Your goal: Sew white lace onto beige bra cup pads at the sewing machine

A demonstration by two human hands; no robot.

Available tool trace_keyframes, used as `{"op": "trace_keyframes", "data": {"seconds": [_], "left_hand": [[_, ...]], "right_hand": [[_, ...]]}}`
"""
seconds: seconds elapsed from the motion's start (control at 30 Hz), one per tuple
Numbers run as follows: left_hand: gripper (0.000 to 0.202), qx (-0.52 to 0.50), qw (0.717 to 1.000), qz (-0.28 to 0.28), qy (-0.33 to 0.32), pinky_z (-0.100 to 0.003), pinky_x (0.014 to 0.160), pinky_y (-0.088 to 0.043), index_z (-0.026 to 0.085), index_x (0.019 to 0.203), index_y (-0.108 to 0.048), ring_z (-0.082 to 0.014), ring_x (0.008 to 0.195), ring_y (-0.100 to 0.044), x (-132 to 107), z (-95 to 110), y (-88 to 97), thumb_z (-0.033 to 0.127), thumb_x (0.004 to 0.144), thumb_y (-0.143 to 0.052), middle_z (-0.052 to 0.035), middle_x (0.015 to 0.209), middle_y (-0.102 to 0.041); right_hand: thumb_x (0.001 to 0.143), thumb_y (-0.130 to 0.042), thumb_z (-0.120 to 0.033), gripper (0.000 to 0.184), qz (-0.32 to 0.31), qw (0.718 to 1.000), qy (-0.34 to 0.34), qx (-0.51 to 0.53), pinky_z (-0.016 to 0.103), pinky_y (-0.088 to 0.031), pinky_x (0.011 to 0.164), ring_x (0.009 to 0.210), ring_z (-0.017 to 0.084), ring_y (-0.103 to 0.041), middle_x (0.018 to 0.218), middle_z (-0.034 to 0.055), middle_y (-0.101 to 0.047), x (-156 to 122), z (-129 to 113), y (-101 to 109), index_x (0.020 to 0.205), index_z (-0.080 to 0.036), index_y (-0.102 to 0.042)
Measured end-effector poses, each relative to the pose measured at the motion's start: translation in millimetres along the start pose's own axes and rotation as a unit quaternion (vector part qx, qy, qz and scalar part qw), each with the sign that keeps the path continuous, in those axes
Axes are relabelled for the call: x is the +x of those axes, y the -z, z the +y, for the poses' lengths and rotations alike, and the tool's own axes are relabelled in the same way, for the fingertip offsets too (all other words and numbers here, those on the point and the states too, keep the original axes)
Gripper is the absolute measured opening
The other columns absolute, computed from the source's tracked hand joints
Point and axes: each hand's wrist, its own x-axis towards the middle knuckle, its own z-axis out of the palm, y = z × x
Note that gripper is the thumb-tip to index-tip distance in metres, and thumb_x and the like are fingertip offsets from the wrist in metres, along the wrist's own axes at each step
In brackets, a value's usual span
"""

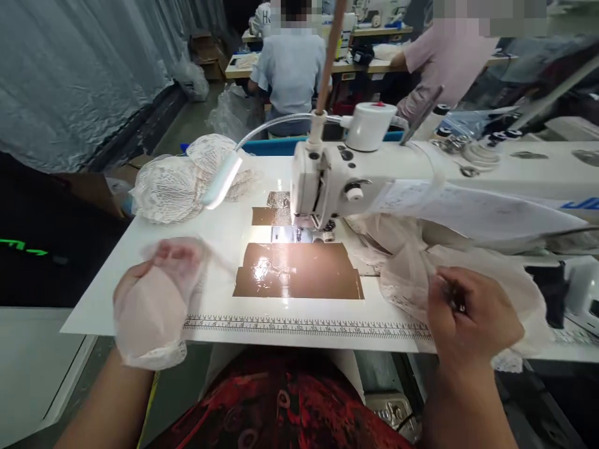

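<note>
left hand point(152, 302) low at the near left edge of the white table point(219, 249), a thin pale cloth piece point(145, 330) draped right over it down to the wrist; fingers curled upward under the cloth, blurred; cannot tell whether they grip it or only carry it; right hand point(470, 318) at the near right edge, fingers closed in a pinch on the edge of a pale cloth heap point(412, 262); something small and dark shows between the fingertips, too small to name; the heap lies on the table under the arm of the sewing machine point(322, 181) and spills over the front edge beside the right wrist; hands well apart; between them two glossy brown patches point(299, 271) on the table, just in front of the needle, glare on them from the lamp point(222, 181) on its bendy neck; ruler strip point(304, 325) runs along the table's front edge; pile of lace point(173, 184) at the far left corner, behind the lamp; two people point(292, 68) seated at benches farther back, facing away.
</note>
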Motion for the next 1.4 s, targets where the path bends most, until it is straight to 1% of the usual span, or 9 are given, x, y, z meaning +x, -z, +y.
{"op": "trace_keyframes", "data": {"seconds": [0.13,0.23,0.33,0.5,0.63,0.87,1.07,1.23,1.4], "left_hand": [[0.034,-0.05,0.973,-0.136,0.178,-0.038,0.099,-0.048,0.022,0.108,-0.066,-0.0247,0.112,-0.059,-1,-3,0.8,0.036,0.08,-0.055,-0.0081,0.118,-0.065],[0.034,0.1,0.952,-0.233,0.173,-0.034,0.092,-0.05,0.022,0.107,-0.069,-0.0267,0.113,-0.058,-1,7,12.0,0.042,0.082,-0.057,-0.0087,0.119,-0.064],[0.027,0.218,0.936,-0.243,0.131,-0.032,0.084,-0.052,0.024,0.092,-0.072,-0.0249,0.104,-0.06,4,19,28.1,0.046,0.081,-0.061,-0.0056,0.109,-0.067],[0.042,0.126,0.974,-0.145,0.123,-0.027,0.071,-0.052,0.023,0.111,-0.066,-0.0185,0.082,-0.063,19,26,41.0,0.04,0.073,-0.073,-0.0053,0.095,-0.068],[0.06,0.098,0.95,-0.279,0.104,-0.03,0.085,-0.049,0.02,0.128,-0.056,-0.0194,0.092,-0.063,29,20,32.3,0.033,0.073,-0.075,-0.0069,0.101,-0.067],[0.071,0.163,0.868,-0.456,0.115,-0.034,0.086,-0.048,0.019,0.14,-0.042,-0.0226,0.097,-0.063,30,5,10.6,0.032,0.076,-0.07,-0.0058,0.103,-0.069],[0.058,0.113,0.842,-0.522,0.082,-0.028,0.089,-0.048,0.015,0.123,-0.057,-0.022,0.104,-0.061,27,3,1.6,0.024,0.069,-0.075,-0.0032,0.104,-0.068],[0.033,0.108,0.805,-0.567,0.137,-0.029,0.081,-0.052,0.014,0.102,-0.066,-0.0224,0.093,-0.065,27,1,-2.2,0.027,0.073,-0.072,-0.0038,0.096,-0.07],[0.068,0.179,0.811,-0.556,0.026,-0.032,0.099,-0.044,0.016,0.13,-0.052,-0.0269,0.121,-0.051,29,1,-10.6,0.027,0.067,-0.076,-0.0091,0.129,-0.057]], "right_hand": [[0.091,-0.045,-0.025,0.023,-0.18,0.975,-0.02,0.128,0.038,-0.056,0.078,0.091,0.022,-0.068,0.1,0.0065,-0.069,1,-34,-22,0.109,-0.025,-0.059],[0.092,-0.042,-0.028,0.03,-0.324,0.935,0.012,0.145,0.046,-0.051,0.092,0.114,0.026,-0.059,0.125,0.0126,-0.06,2,-64,-52,0.116,-0.022,-0.059],[0.088,-0.044,-0.026,0.031,-0.403,0.895,0.073,0.179,0.056,-0.044,0.097,0.123,0.032,-0.051,0.129,0.0139,-0.057,-1,-94,-71,0.112,-0.023,-0.063],[0.096,-0.035,-0.029,0.038,-0.569,0.71,0.046,0.412,0.034,-0.054,0.079,0.086,0.018,-0.065,0.097,0.0054,-0.067,-8,-134,-67,0.13,-0.027,-0.051],[0.095,-0.036,-0.048,0.047,-0.556,0.722,-0.036,0.411,0.032,-0.05,0.07,0.067,0.016,-0.055,0.075,0.003,-0.059,7,-153,-68,0.128,-0.021,-0.055],[0.088,-0.049,-0.052,0.049,-0.58,0.669,-0.164,0.436,0.025,-0.038,0.057,0.06,0.011,-0.041,0.068,-0.0007,-0.047,33,-183,-85,0.124,-0.02,-0.061],[0.076,-0.067,-0.048,0.043,-0.613,0.59,-0.229,0.473,0.027,-0.042,0.064,0.068,0.012,-0.049,0.072,0.0013,-0.057,30,-204,-98,0.106,-0.018,-0.071],[0.078,-0.066,-0.047,0.036,-0.598,0.593,-0.199,0.502,0.027,-0.043,0.065,0.072,0.013,-0.052,0.078,0.0031,-0.061,21,-209,-110,0.097,-0.018,-0.073],[0.08,-0.063,-0.046,0.035,-0.581,0.612,-0.18,0.505,0.028,-0.045,0.065,0.068,0.013,-0.054,0.071,0.0016,-0.062,20,-206,-108,0.096,-0.016,-0.074]]}}
